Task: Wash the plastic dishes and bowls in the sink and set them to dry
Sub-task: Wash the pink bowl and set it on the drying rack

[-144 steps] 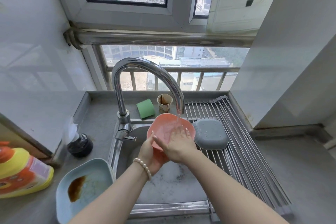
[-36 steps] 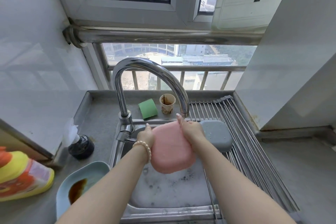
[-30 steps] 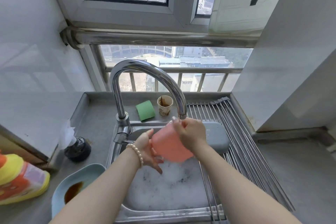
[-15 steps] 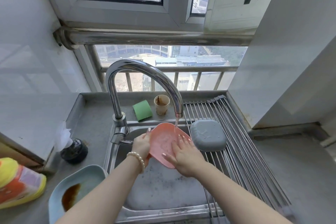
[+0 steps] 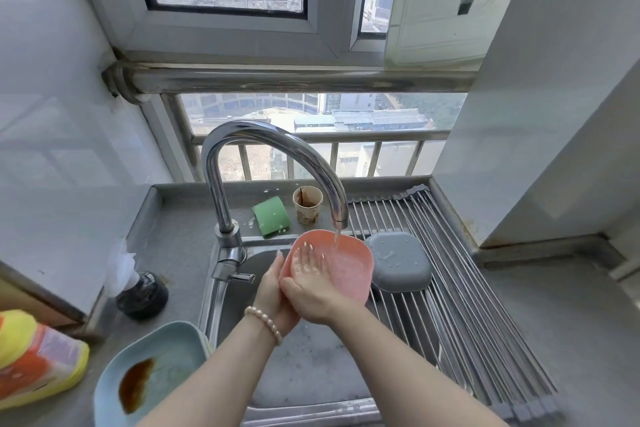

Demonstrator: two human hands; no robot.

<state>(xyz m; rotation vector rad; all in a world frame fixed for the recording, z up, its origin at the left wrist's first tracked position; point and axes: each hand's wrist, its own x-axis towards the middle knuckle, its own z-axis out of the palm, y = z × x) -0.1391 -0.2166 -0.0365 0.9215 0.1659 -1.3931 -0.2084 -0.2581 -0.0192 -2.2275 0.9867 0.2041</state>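
The stainless-steel sink basin [image 5: 311, 367] lies directly below the grip, its floor grey and flecked with dark specks; beyond it the arched chrome faucet [image 5: 277, 146] runs a thin stream onto the work. Right of the grip, a roll-up rack of steel rods [image 5: 457, 291] spans the sink edge and carries an upturned grey rounded-square plastic bowl [image 5: 398, 262], judged already washed and set there to drain. The task item, a pink rounded plastic dish [image 5: 346, 265], is held over the basin, tilted with its inside toward the stream, evidently so rinse water sheets off into the sink. The left hand [image 5: 273, 291] grasps the dish at its left rim from behind; the exact lie of its fingers behind the dish is hidden. The right hand [image 5: 311, 288] is flat and released, fingers [image 5: 306, 258] straight and pressing the wet inner face, which reads as rubbing off residue. Left of and nearer than the grip, a pale-blue plastic dish [image 5: 173, 350] with a brown sauce stain sits on the grey steel counter [image 5: 166, 246], not yet washed. Beyond the grip stand a green sponge [image 5: 270, 215] and a stained paper cup [image 5: 307, 204]. Far left are a yellow-and-orange detergent bottle [image 5: 38, 357] and a black sink stopper [image 5: 142, 295]. White tiled walls and a barred window overlooking city buildings enclose the station.
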